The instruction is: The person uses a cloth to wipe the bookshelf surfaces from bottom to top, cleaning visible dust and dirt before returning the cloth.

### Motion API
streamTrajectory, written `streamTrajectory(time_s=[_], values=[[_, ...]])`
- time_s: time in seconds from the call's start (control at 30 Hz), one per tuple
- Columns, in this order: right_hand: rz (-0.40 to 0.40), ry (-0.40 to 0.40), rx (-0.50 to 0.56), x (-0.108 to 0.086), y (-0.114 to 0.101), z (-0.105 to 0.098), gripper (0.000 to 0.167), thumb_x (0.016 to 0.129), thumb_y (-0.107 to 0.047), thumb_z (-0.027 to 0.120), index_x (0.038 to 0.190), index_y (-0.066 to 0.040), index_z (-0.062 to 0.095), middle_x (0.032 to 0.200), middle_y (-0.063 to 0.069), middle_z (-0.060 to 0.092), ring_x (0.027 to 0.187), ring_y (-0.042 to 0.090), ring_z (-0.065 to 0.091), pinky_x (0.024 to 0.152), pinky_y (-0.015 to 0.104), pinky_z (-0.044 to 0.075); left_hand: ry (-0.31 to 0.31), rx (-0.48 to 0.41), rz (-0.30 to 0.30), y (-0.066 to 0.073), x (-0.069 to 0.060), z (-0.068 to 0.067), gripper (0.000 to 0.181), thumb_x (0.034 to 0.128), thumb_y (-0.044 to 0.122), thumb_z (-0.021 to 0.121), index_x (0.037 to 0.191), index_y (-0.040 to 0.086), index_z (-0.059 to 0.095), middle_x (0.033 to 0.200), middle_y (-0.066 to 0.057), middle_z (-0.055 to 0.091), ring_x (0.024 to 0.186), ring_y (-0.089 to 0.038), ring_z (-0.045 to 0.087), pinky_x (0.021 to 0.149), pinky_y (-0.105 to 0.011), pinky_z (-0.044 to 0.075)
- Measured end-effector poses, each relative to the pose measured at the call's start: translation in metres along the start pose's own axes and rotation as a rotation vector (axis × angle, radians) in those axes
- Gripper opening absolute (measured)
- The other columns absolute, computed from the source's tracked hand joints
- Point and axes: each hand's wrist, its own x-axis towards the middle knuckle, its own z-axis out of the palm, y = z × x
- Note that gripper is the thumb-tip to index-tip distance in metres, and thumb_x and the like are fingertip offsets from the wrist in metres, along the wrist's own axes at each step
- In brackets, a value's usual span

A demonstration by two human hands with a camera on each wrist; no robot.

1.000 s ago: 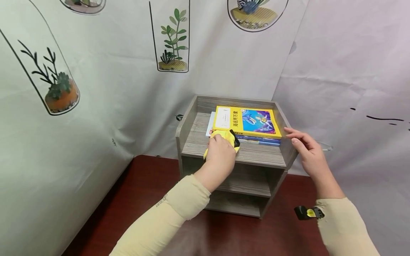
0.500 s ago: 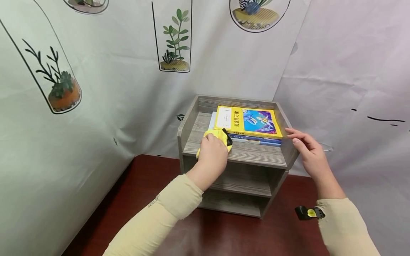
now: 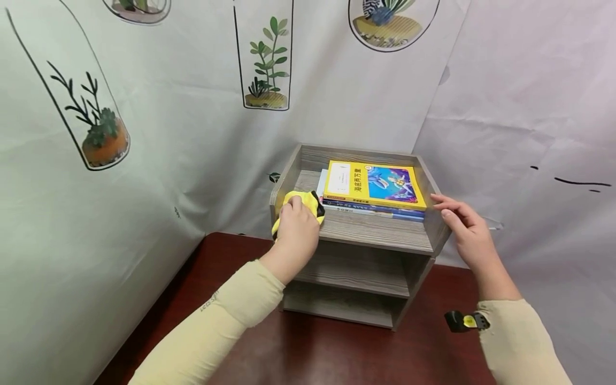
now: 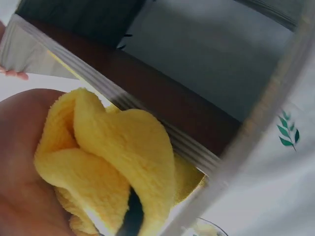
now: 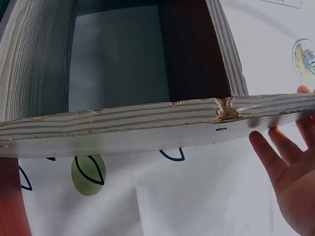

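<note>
My left hand (image 3: pixel 295 235) grips a bunched yellow cloth (image 3: pixel 304 202) with black edging at the left front of the top shelf (image 3: pixel 375 231), close to its left side wall. In the left wrist view the cloth (image 4: pixel 123 157) bulges from the palm against the shelf's front edge. My right hand (image 3: pixel 474 243) rests its fingertips on the right side wall; the right wrist view shows its fingers (image 5: pixel 275 152) spread at the panel's edge. A yellow book (image 3: pixel 380 184) lies on top of several blue and white ones (image 3: pixel 399 214), to the right of the cloth.
The grey wood-grain unit has two lower compartments (image 3: pixel 356 267) and stands on a dark red table (image 3: pixel 231 267). White sheeting (image 3: pixel 366 101) printed with plants hangs behind and at both sides. A black strap piece (image 3: pixel 457 321) sits at my right sleeve.
My left hand has moved left along the front of the top shelf with the cloth, from in front of the books to near the left wall. The right hand has stayed at the right wall.
</note>
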Motion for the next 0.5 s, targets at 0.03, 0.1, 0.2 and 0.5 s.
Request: streamTrajectory(time_s=[0.03, 0.1, 0.2, 0.5], values=[[0.001, 0.002, -0.001, 0.0, 0.0, 0.0, 0.029, 0.097, -0.017, 0.047, 0.115, 0.004, 0.056, 0.13, -0.006, 0.053, 0.126, 0.007, 0.039, 0.093, 0.011, 0.033, -0.003, 0.021, 0.005, -0.002, -0.001, 0.001, 0.03, 0.0942, 0.016, 0.042, 0.106, 0.002, 0.066, 0.094, -0.013, 0.06, 0.092, -0.031, 0.041, 0.063, -0.036, 0.039], [0.006, 0.006, -0.005, 0.0, 0.001, -0.001, 0.029, 0.097, -0.018, 0.047, 0.115, 0.002, 0.057, 0.131, -0.007, 0.052, 0.126, 0.007, 0.039, 0.093, 0.011, 0.033, -0.008, 0.053, 0.019, -0.005, -0.001, 0.002, 0.03, 0.0945, 0.015, 0.042, 0.106, 0.001, 0.066, 0.094, -0.013, 0.06, 0.093, -0.031, 0.04, 0.063, -0.036, 0.038], [0.008, 0.006, -0.005, 0.0, 0.002, -0.001, 0.029, 0.097, -0.019, 0.047, 0.116, 0.0, 0.058, 0.132, -0.006, 0.052, 0.126, 0.007, 0.038, 0.094, 0.012, 0.033, -0.023, 0.078, 0.041, -0.007, -0.001, 0.0, 0.03, 0.0944, 0.014, 0.042, 0.107, 0.001, 0.066, 0.094, -0.013, 0.059, 0.094, -0.031, 0.039, 0.064, -0.036, 0.038], [0.003, -0.008, 0.002, 0.001, 0.002, -0.001, 0.03, 0.097, -0.02, 0.046, 0.116, 0.001, 0.057, 0.132, -0.006, 0.051, 0.126, 0.006, 0.039, 0.093, 0.011, 0.033, -0.099, 0.089, 0.021, -0.013, 0.006, -0.012, 0.029, 0.0947, 0.016, 0.043, 0.111, 0.007, 0.066, 0.102, -0.014, 0.058, 0.097, -0.032, 0.038, 0.067, -0.037, 0.038]])
